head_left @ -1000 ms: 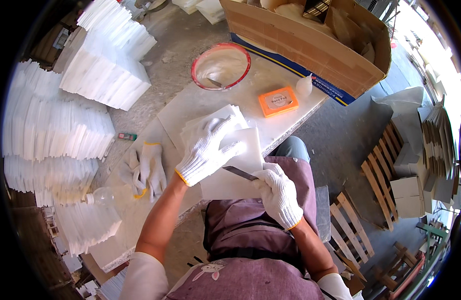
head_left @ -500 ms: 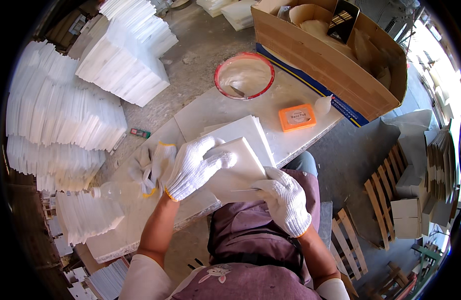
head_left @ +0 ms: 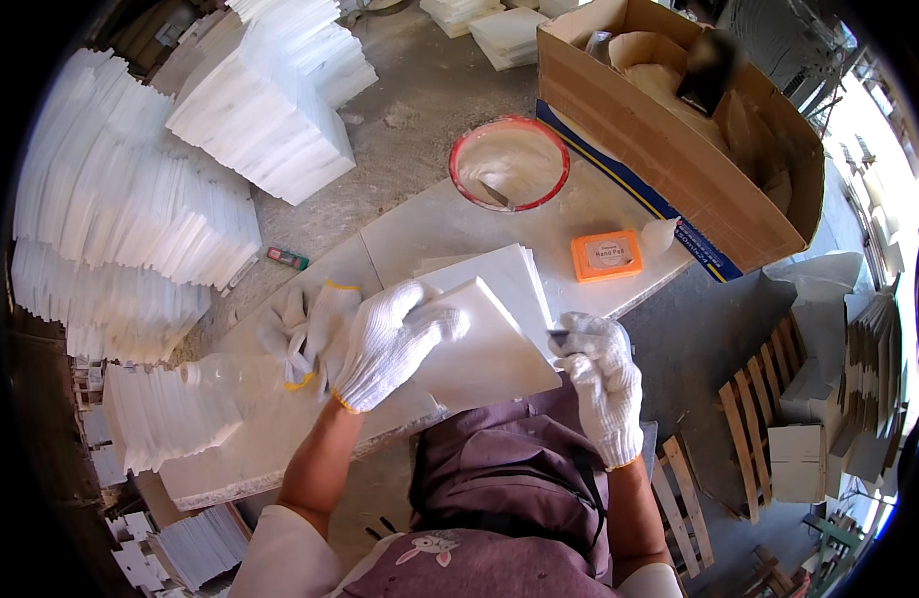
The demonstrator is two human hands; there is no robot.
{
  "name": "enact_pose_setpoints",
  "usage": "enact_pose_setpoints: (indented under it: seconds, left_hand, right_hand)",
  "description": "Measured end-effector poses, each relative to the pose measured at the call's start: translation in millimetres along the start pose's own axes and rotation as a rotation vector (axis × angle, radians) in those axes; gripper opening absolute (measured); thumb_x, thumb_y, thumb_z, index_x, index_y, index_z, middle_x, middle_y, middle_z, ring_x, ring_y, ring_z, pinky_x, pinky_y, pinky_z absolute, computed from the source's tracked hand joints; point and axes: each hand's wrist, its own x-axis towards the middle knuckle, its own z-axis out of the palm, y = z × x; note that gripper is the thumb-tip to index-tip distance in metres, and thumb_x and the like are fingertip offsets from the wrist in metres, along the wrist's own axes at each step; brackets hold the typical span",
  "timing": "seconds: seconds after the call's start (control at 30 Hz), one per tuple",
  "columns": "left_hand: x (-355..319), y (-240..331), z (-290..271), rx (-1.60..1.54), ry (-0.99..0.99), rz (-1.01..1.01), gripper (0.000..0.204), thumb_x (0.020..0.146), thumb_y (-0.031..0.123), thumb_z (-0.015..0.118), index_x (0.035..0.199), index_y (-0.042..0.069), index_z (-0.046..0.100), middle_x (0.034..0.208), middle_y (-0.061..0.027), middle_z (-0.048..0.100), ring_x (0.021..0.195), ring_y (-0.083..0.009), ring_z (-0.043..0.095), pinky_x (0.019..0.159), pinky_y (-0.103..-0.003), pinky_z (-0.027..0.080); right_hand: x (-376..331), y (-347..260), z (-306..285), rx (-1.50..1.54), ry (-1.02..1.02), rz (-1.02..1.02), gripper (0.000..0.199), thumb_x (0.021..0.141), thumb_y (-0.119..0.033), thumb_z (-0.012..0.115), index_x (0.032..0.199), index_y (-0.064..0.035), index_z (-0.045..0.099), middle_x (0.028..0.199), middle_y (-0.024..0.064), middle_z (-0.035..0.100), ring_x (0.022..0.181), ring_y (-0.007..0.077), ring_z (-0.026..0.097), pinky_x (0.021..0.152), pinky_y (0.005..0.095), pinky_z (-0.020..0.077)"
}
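Note:
My left hand (head_left: 398, 339), in a white knitted glove, grips the left edge of a white stone tile (head_left: 489, 349), thumb on its upper face. The tile is tilted above the table's near edge. To its right, my gloved right hand (head_left: 601, 374) is closed round a thin-bladed scraper (head_left: 557, 338); only a short dark bit of it shows between the fingers. Hand and scraper are apart from the tile. Behind the held tile lies a small pile of white tiles (head_left: 519, 271) on the stone-topped table (head_left: 410, 224).
A red-rimmed bowl (head_left: 458, 171) of pale paste holds a spatula (head_left: 496, 194). An orange box (head_left: 607, 256), a white squeeze bottle (head_left: 659, 235) and a cardboard carton (head_left: 669, 140) stand right of it. Spare gloves (head_left: 325, 324), a clear bottle (head_left: 220, 377) and tall tile stacks (head_left: 131, 189) are left.
My right hand has moved off the tile's right edge, to the right and slightly up, with the scraper in it. The left hand keeps its hold on the tile.

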Motion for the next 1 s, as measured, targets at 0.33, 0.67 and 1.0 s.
enact_pose_setpoints:
  seconds: [0.33,0.67,1.0]
  left_hand:
    - [22,-2,2,-0.565,-0.018,-0.239,0.012,0.089,0.015,0.071,0.090,0.004,0.066,0.081,0.0037,0.061,0.077,-0.0047,0.053,0.071,-0.022,0.044]
    - [20,-11,-3,-0.654,0.071,-0.277,0.009,0.089,0.014,0.068,0.087,0.006,0.065,0.083,0.0031,0.060,0.079,-0.0054,0.053,0.073,-0.021,0.043]
    - [6,-17,-11,-0.439,0.166,-0.276,0.016,0.087,0.016,0.070,0.094,0.003,0.065,0.087,-0.0003,0.062,0.081,-0.0095,0.056,0.073,-0.026,0.047]
  right_hand:
    - [90,25,-17,0.091,0.023,0.297,0.030,0.092,-0.005,0.058,0.120,0.0001,0.066,0.081,0.0035,0.065,0.064,0.0082,0.056,0.057,0.0233,0.0463]
    - [160,45,-3,-0.161,-0.059,0.251,0.028,0.088,-0.012,0.063,0.114,-0.0028,0.070,0.085,0.0111,0.069,0.061,0.0151,0.061,0.059,0.0284,0.0489]
    - [184,77,19,-0.522,-0.086,0.029,0.027,0.089,-0.019,0.061,0.110,-0.0038,0.070,0.078,0.0115,0.068,0.058,0.0175,0.061,0.058,0.0310,0.0477]
